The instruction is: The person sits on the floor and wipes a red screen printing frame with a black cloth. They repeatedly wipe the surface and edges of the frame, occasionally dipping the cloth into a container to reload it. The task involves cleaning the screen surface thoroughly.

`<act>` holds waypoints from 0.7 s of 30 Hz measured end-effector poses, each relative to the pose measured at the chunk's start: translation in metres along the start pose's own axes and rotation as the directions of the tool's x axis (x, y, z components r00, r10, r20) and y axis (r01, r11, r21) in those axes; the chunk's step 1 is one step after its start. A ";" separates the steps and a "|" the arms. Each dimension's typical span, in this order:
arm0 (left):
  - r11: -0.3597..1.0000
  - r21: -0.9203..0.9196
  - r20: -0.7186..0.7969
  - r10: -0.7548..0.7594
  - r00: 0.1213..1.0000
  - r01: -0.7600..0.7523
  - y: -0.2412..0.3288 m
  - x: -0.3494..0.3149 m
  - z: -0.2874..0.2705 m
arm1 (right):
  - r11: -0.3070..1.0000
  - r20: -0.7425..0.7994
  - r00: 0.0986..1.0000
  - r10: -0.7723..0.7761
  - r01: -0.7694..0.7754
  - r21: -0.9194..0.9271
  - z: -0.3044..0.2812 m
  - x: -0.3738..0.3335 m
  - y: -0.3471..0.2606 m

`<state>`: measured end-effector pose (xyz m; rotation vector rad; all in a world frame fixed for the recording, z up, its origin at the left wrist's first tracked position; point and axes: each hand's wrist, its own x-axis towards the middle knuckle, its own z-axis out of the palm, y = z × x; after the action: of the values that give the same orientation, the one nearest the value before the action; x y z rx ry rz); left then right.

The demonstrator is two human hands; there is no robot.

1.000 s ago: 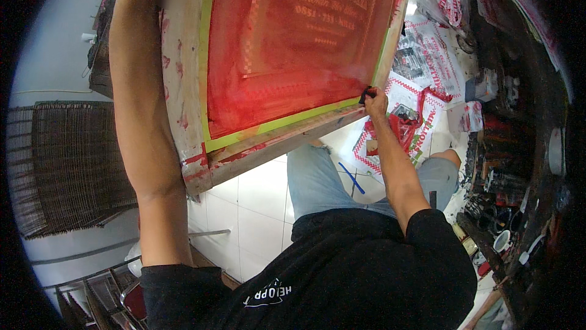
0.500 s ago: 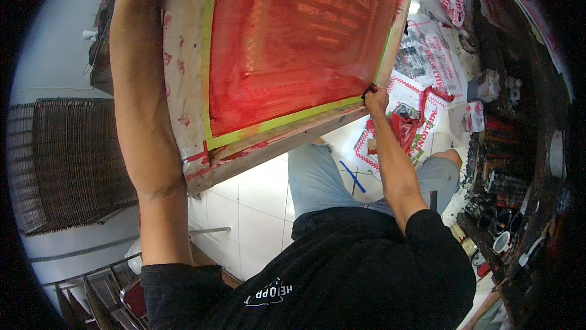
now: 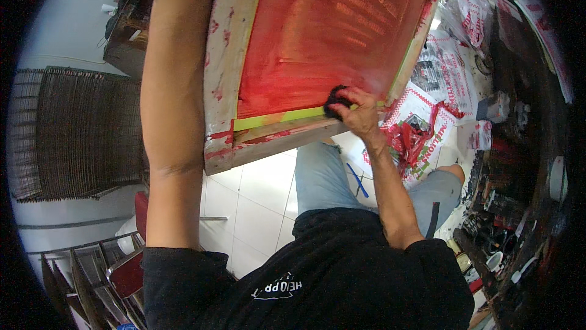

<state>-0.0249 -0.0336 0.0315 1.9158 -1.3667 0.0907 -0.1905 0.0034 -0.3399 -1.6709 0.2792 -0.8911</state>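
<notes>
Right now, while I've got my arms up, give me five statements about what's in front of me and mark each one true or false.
1. The right hand holds a black wad. True.
2. The mesh in the frame is mostly blue. False: the mesh is mostly red.
3. A yellow-green border runs between the mesh and the wooden frame. True.
4. The left hand is in full view. False: the left arm runs up to the top edge, and its hand is out of view.
5. A blue strip shows between the legs. True.
</notes>
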 end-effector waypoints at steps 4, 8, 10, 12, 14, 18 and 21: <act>0.995 0.094 -0.082 0.043 0.996 -0.036 0.004 -0.004 0.006 | 0.946 0.061 0.945 -0.322 0.323 -0.001 0.020 0.025 -0.070; 0.998 0.045 -0.048 0.056 0.997 -0.054 -0.005 -0.002 0.005 | 0.826 0.096 0.822 -0.561 0.564 -0.006 0.047 0.042 -0.120; 0.993 -0.105 0.029 0.048 0.998 -0.045 -0.004 -0.003 0.005 | 0.765 0.138 0.759 -0.637 0.644 -0.016 0.054 0.044 -0.125; 0.978 -0.199 0.068 0.076 0.995 -0.061 -0.016 0.001 0.000 | 0.732 0.092 0.729 -0.678 0.682 -0.008 0.058 0.046 -0.122; 0.992 -0.124 0.086 0.034 0.996 -0.023 -0.005 -0.008 -0.003 | 0.704 0.067 0.708 -0.703 0.706 -0.072 0.061 0.052 -0.116; 0.989 -0.139 0.018 0.058 0.998 -0.055 -0.030 -0.009 -0.015 | 0.705 -0.085 0.712 -0.697 0.658 -0.263 0.061 0.115 -0.121; 0.972 -0.209 -0.066 0.092 0.994 -0.104 -0.080 -0.010 0.010 | 0.701 -0.097 0.732 -0.674 0.593 -0.396 0.045 0.150 -0.089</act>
<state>0.0342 -0.0218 -0.0233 1.6574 -1.3761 0.0438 -0.0817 -0.0276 -0.2000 -2.0276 -0.0127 -1.6570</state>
